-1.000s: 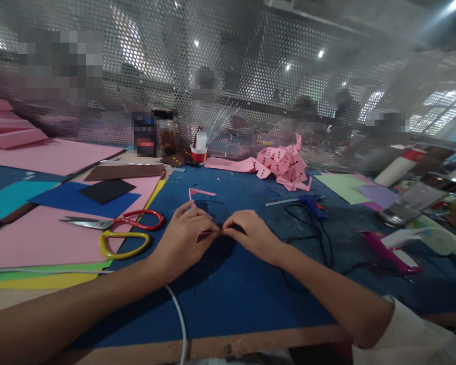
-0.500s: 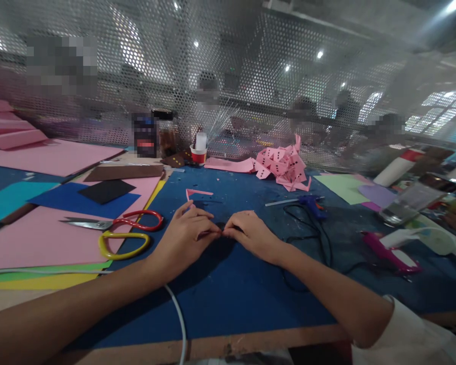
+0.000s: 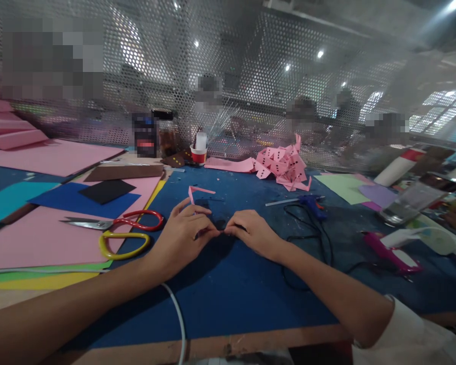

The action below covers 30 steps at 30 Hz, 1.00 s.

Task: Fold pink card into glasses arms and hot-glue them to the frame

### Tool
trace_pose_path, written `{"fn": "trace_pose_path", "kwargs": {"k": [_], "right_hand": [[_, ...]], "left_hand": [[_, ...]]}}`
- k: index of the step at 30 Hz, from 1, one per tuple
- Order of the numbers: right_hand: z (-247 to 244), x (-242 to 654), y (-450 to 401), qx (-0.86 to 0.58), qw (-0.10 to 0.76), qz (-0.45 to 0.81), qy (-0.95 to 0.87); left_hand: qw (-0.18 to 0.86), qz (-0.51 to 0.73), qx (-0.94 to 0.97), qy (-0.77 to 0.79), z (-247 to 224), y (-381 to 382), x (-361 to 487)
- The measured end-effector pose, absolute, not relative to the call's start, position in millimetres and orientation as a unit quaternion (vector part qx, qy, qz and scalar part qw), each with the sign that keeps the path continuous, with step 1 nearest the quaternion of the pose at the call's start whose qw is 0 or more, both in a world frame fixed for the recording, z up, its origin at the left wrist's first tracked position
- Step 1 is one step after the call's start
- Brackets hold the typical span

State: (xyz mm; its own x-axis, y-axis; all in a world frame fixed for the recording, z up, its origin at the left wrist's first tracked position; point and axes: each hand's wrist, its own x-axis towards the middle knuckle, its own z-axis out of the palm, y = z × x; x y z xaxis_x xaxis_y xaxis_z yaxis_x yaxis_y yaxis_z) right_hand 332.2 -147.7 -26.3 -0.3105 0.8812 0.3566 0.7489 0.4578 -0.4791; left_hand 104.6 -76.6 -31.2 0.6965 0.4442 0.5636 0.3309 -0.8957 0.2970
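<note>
My left hand [image 3: 188,228] is closed in a pinch over the blue table, and a folded pink paper strip [image 3: 202,190] juts up past its fingers, bent at a sharp angle. Facing it, my right hand [image 3: 255,234] pinches with thumb and forefinger. A thin reddish sliver bridges the small gap between the two sets of fingertips; it looks like part of the same strip, most of which the fingers hide. Left of my left hand lie scissors [image 3: 124,246] with one red and one yellow handle.
Behind the hands sit a pile of dotted pink strips [image 3: 281,165] and a red-and-white cup [image 3: 198,155]. A blue glue gun [image 3: 313,207] and a magenta one [image 3: 391,252] lie right with cords. Coloured sheets [image 3: 30,233] cover the left side. A white cable [image 3: 179,317] crosses the front edge.
My fingertips have drawn slightly apart, showing a sliver between them. My left hand has shifted a little left, and the jutting strip end has risen and tilted slightly.
</note>
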Motion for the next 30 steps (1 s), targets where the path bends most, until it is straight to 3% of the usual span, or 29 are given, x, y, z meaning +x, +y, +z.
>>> {"fn": "trace_pose_path", "kwargs": {"k": [9,16,30], "right_hand": [[-28,337,-144,-0.513,0.307,0.098,-0.796],[-30,341,-140,-0.546,0.320,0.081,-0.770],[-29,341,-142,-0.569,0.491,0.242,-0.614]], "left_hand": [[0.115,0.330,0.910,0.222,-18,-68,97],[0.068,0.364,0.904,0.214,-17,-46,95],[0.046,0.378,0.910,0.162,-16,-67,97]]}}
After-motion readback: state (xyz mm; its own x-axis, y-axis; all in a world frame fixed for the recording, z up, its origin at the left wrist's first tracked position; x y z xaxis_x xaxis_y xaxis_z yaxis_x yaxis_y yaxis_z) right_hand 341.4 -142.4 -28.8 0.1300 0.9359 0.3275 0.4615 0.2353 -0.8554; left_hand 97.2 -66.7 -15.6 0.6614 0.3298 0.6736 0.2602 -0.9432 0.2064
